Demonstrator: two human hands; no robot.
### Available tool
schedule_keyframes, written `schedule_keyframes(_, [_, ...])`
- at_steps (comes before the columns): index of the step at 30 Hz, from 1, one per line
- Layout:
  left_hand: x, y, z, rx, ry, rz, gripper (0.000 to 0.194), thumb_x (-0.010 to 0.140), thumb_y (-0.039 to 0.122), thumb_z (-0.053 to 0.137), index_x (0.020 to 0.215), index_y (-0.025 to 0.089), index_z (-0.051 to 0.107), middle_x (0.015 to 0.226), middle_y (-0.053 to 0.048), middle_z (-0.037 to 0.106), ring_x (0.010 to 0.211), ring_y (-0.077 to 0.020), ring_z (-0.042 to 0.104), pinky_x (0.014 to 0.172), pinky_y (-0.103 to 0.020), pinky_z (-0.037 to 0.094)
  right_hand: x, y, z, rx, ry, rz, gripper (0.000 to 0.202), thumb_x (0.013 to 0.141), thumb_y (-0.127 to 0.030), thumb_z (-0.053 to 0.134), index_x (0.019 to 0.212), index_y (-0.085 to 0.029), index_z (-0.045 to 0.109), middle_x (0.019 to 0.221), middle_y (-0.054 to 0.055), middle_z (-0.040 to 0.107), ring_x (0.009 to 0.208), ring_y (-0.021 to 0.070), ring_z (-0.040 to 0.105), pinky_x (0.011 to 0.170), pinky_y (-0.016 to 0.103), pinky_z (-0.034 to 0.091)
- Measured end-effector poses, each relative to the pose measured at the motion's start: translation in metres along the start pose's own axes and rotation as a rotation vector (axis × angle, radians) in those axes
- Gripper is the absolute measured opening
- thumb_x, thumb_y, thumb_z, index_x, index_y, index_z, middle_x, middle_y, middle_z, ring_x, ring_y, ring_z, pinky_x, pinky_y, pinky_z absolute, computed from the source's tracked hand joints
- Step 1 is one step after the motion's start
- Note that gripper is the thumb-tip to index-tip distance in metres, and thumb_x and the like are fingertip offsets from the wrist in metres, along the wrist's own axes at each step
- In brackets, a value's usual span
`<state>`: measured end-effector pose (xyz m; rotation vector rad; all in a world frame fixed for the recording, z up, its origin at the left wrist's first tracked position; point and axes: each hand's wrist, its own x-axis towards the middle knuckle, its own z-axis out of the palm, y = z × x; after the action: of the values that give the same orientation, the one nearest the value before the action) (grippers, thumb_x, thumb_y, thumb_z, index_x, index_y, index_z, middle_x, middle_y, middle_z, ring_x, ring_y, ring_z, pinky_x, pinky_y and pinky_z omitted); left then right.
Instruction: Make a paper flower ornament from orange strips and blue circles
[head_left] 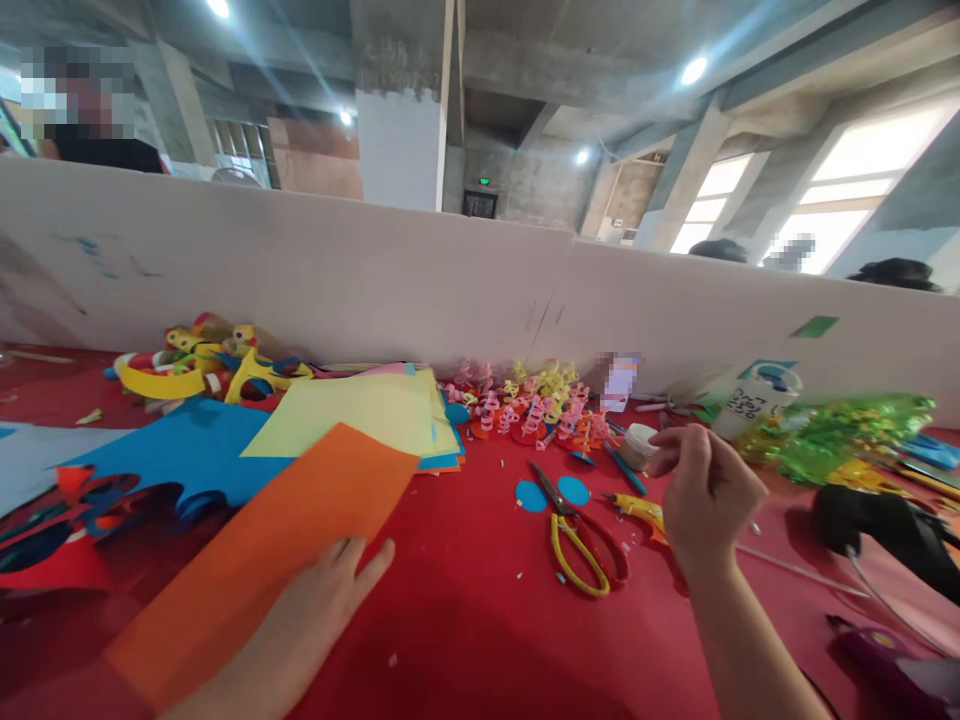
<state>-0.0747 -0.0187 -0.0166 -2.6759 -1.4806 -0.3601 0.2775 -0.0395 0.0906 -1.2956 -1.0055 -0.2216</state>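
Note:
My left hand [330, 590] lies on an orange sheet of paper [277, 540], its fingers spread near the sheet's right edge. The sheet overlaps a blue sheet [180, 440] and a pale yellow stack [352, 405]. On the right, my right hand [705, 490] is raised with its fingers bent together beside a small white-lidded jar [639, 445]; whatever it holds, if anything, is too small to name. Between the hands lie scissors [574, 535] with a yellow and a red handle, and two blue paper discs [574, 490]. A yellow glue gun [637, 510] is left of my right wrist.
Curly pink and yellow paper pieces [532, 405] stand behind the scissors. Yellow paper figures [240, 365] sit back left. At right are a white cup [757, 395], green wrap [862, 435] and a black object [885, 530]. A white partition [420, 280] runs behind.

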Motion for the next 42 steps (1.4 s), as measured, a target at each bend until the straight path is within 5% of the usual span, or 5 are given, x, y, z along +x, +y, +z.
schedule_keyframes(5, [-0.023,0.036,-0.010,0.088,-0.196,0.352,0.062,0.067,-0.005,0.040,0.118,0.028,0.055,0.107,-0.011,0.064,0.094,-0.0278,0.059,0.070,-0.035,0.050,-0.046,-0.001,0.032,0.032,-0.595,0.011,0.038,0.088,-0.039,0.039,0.063,-0.018,0.057,0.045,-0.002,0.051,0.043,0.0114,0.049,0.045,0.022,0.038])
schedule_keyframes(12, [-0.031,0.048,-0.015,0.084,-0.272,0.401,0.044,0.075,0.000,0.046,0.113,0.020,0.055,0.096,-0.011,0.067,0.084,-0.0245,0.061,0.064,-0.030,0.050,-0.115,-0.001,0.059,0.129,-1.361,-0.201,0.019,0.077,-0.030,0.062,0.094,-0.023,0.064,0.093,0.004,0.067,0.089,0.0174,0.058,0.080,0.028,0.045])
schedule_keyframes(21, [-0.021,0.051,-0.051,-0.253,-0.275,0.256,0.014,0.083,0.025,0.049,0.086,0.020,0.062,0.081,-0.005,0.064,0.070,-0.0188,0.059,0.062,-0.027,0.045,-0.127,0.010,0.058,-0.039,-1.488,-0.208,0.046,0.075,-0.036,0.063,0.119,-0.027,0.055,0.129,0.007,0.050,0.118,0.0232,0.044,0.100,0.040,0.033])
schedule_keyframes(34, [0.076,-0.080,-0.038,0.082,0.075,-0.137,0.043,0.081,0.027,0.046,0.120,0.011,0.054,0.128,-0.020,0.048,0.121,-0.0335,0.042,0.096,-0.044,0.037,-0.125,0.007,0.058,-0.030,-1.501,-0.235,0.047,0.076,-0.037,0.062,0.121,-0.028,0.053,0.129,0.005,0.052,0.117,0.0231,0.044,0.099,0.038,0.033])
schedule_keyframes(42, [0.104,-0.111,-0.022,0.001,-0.043,-0.087,0.055,0.076,0.023,0.043,0.129,0.008,0.043,0.130,-0.016,0.050,0.118,-0.0281,0.047,0.098,-0.040,0.036,-0.124,0.004,0.057,-0.069,-1.479,-0.306,0.047,0.079,-0.039,0.059,0.125,-0.031,0.047,0.132,0.000,0.048,0.119,0.0202,0.042,0.100,0.036,0.031])
